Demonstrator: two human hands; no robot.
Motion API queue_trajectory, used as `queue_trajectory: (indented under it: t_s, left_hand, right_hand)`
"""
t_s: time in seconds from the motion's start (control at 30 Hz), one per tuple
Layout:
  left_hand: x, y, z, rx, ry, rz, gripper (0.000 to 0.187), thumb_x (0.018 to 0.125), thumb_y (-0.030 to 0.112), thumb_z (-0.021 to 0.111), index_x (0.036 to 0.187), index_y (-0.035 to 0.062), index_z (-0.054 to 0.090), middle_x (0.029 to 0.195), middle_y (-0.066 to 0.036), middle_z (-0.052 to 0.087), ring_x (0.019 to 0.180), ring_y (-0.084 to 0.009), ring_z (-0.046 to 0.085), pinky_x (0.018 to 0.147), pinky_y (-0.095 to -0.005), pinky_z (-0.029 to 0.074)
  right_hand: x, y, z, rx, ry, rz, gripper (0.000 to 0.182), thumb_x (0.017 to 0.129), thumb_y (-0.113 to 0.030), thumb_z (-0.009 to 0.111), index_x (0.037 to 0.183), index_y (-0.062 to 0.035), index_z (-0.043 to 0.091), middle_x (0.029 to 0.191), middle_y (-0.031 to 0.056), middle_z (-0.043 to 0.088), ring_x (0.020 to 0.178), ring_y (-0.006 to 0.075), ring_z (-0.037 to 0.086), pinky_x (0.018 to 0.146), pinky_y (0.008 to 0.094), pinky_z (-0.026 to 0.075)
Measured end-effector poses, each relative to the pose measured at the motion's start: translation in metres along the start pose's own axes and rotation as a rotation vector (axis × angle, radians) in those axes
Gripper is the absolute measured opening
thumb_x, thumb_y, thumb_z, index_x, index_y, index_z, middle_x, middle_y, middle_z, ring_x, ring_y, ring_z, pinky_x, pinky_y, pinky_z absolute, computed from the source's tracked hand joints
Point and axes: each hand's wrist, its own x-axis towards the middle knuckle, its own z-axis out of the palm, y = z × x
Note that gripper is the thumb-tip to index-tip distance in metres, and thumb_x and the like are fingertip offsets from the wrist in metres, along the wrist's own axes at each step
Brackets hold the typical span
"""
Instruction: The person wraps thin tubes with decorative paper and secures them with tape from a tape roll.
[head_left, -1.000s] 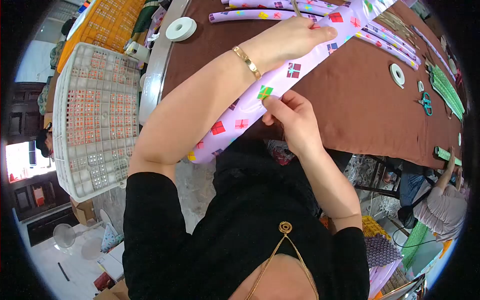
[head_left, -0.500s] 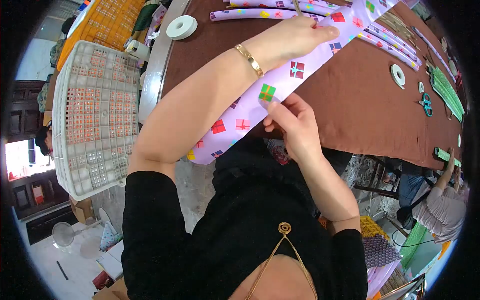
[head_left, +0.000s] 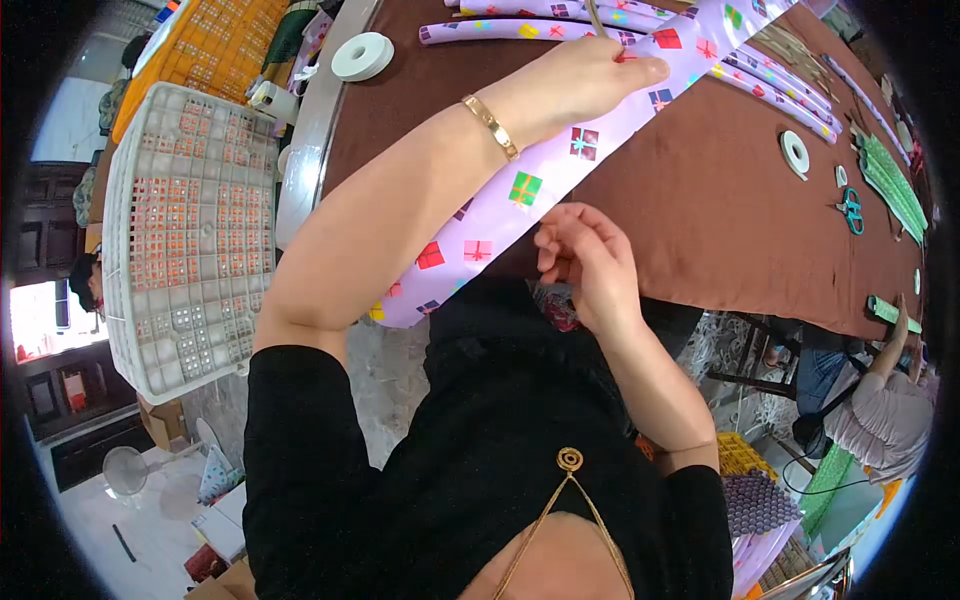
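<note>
From my distant seat, I take the brown table [head_left: 740, 250] as landmark. The lilac paper [head_left: 555, 175] slants over its near edge: one end points to the table's far side, and the lower end reaches past the near edge toward the person [head_left: 490, 420]. The left hand [head_left: 592, 80] is above the table, closed on the upper part of this paper as well as I can see, with the thumb on top and the other fingertips hidden from me. The right hand [head_left: 600, 255] is at the table's near edge, just beside the long edge of the paper; its fingers are half bent and narrow, and I cannot tell if something thin is between them. I judge that the step in hand is work on this long edge, and that the next move calls for a quiet left hold and a light, exact touch of the right fingertips. For moving, I see a broad stretch of the table's surface between the paper and the white ring [head_left: 787, 150]. Toward the table's far side, lilac tubes [head_left: 500, 33] limit the left hand; beside its left edge stands a white crate [head_left: 205, 235].
</note>
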Motion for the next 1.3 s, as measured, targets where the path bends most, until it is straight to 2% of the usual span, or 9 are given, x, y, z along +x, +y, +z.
queue_trajectory:
  t_s: [0.17, 0.27, 0.4, 0.73, 0.8, 0.97, 1.03, 1.17, 1.3]
  left_hand:
    - [-0.007, 0.009, 0.009, -0.109, -0.078, -0.129, 0.053, 0.09, 0.047, 0.064, 0.098, -0.0052, 0.066, 0.077, -0.009, 0.064, 0.068, -0.0158, 0.059, 0.06, -0.0326, 0.046]
    - [-0.009, 0.014, 0.011, -0.044, -0.097, -0.161, 0.047, 0.094, 0.045, 0.061, 0.104, -0.0009, 0.066, 0.079, 0.0, 0.062, 0.066, -0.0072, 0.054, 0.056, -0.0261, 0.042]
    - [-0.009, 0.01, 0.006, -0.051, -0.108, -0.166, 0.047, 0.094, 0.045, 0.062, 0.104, -0.0011, 0.066, 0.079, -0.001, 0.062, 0.066, -0.0074, 0.054, 0.056, -0.0258, 0.042]
    - [-0.001, 0.007, 0.011, -0.057, -0.071, -0.149, 0.048, 0.092, 0.044, 0.064, 0.106, -0.0015, 0.067, 0.085, -0.002, 0.063, 0.072, -0.0078, 0.054, 0.063, -0.0256, 0.043]
    - [-0.002, 0.003, 0.011, -0.106, -0.1, -0.131, 0.058, 0.086, 0.049, 0.063, 0.094, -0.0082, 0.067, 0.084, -0.014, 0.064, 0.073, -0.017, 0.058, 0.065, -0.0328, 0.046]
    - [0.016, -0.007, 0.011, -0.111, 0.029, -0.044, 0.061, 0.084, 0.051, 0.064, 0.094, -0.0093, 0.068, 0.086, -0.015, 0.066, 0.079, -0.0183, 0.06, 0.069, -0.0342, 0.048]
    - [0.02, 0.001, 0.0, -0.001, -0.048, -0.173, 0.058, 0.086, 0.049, 0.064, 0.095, -0.0086, 0.068, 0.088, -0.015, 0.067, 0.081, -0.0181, 0.061, 0.071, -0.0338, 0.048]
    - [0.016, 0.001, -0.004, -0.279, -0.117, -0.049, 0.049, 0.097, 0.039, 0.054, 0.104, -0.0077, 0.066, 0.09, -0.01, 0.068, 0.079, -0.0175, 0.061, 0.07, -0.0332, 0.047]
    - [0.022, -0.006, 0.007, -0.156, -0.021, -0.058, 0.054, 0.089, 0.046, 0.063, 0.097, -0.0073, 0.068, 0.091, -0.014, 0.067, 0.084, -0.0179, 0.06, 0.073, -0.0345, 0.048]
  right_hand:
    - [0.004, -0.016, 0.013, -0.066, -0.016, -0.201, 0.013, 0.095, -0.014, 0.06, 0.098, -0.0006, 0.061, 0.079, 0.0048, 0.062, 0.065, 0.011, 0.058, 0.059, 0.0252, 0.047]
    - [0.013, -0.011, 0.006, -0.066, -0.03, -0.177, 0.009, 0.092, -0.007, 0.059, 0.096, 0.0002, 0.06, 0.079, 0.0049, 0.062, 0.064, 0.0115, 0.058, 0.057, 0.0253, 0.047]
    - [0.01, -0.004, -0.003, -0.071, -0.024, -0.027, 0.01, 0.089, -0.002, 0.057, 0.098, 0.0009, 0.06, 0.08, 0.0049, 0.063, 0.064, 0.0107, 0.058, 0.057, 0.0241, 0.048]
    - [0.001, -0.007, 0.016, -0.196, -0.056, -0.141, 0.011, 0.091, -0.011, 0.062, 0.096, -0.0007, 0.061, 0.076, 0.0044, 0.062, 0.063, 0.0103, 0.057, 0.056, 0.0232, 0.046]
    - [0.006, -0.001, 0.013, -0.146, -0.088, -0.1, 0.009, 0.09, -0.009, 0.062, 0.094, -0.0014, 0.061, 0.076, 0.0045, 0.062, 0.062, 0.0107, 0.057, 0.056, 0.0236, 0.046]
    - [0.0, 0.019, 0.003, -0.107, -0.148, 0.114, 0.004, 0.089, -0.007, 0.058, 0.091, -0.0032, 0.06, 0.078, 0.0044, 0.063, 0.061, 0.012, 0.057, 0.054, 0.0249, 0.046]
    - [-0.007, 0.025, 0.006, -0.113, -0.174, 0.17, 0.006, 0.09, -0.009, 0.058, 0.091, -0.0036, 0.06, 0.084, 0.0046, 0.065, 0.066, 0.0115, 0.059, 0.057, 0.0253, 0.047]
    - [-0.009, 0.038, 0.012, -0.164, -0.34, 0.105, 0.019, 0.087, -0.011, 0.064, 0.103, -0.0021, 0.064, 0.097, 0.0046, 0.067, 0.079, 0.0111, 0.062, 0.068, 0.0263, 0.049]
    - [-0.01, 0.053, 0.028, -0.314, -0.423, 0.04, 0.024, 0.088, -0.014, 0.067, 0.109, -0.0025, 0.067, 0.088, 0.0028, 0.069, 0.077, 0.0107, 0.063, 0.067, 0.0262, 0.051]
